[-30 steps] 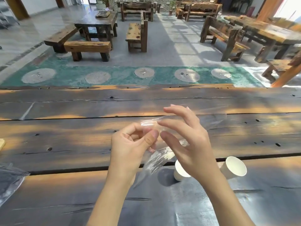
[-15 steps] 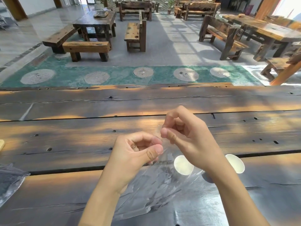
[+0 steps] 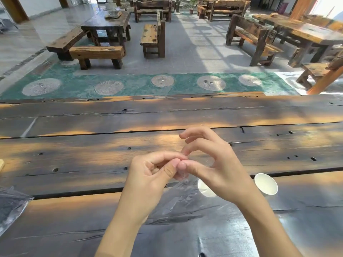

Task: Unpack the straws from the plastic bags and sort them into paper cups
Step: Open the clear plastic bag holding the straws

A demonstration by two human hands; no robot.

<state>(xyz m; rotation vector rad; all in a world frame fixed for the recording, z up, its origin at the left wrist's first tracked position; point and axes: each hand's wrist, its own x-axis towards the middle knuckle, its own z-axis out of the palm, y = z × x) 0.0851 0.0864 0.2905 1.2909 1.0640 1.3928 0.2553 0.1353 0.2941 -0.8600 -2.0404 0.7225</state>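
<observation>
Risk lies in the slick bag [image 3: 178,197], hanging above the bench [image 3: 74,160] near two cups [image 3: 266,183], pinched at its top by left hand [image 3: 154,175] and right hand [image 3: 220,173]: it could slip or tear suddenly, scattering straws.

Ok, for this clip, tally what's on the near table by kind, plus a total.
Paper cups: 2, one by the right wrist, one partly hidden behind the right hand
Clear plastic bags: 2, one pinched at its top by both hands, one at the left edge
Total: 4
No straws can be made out.
</observation>
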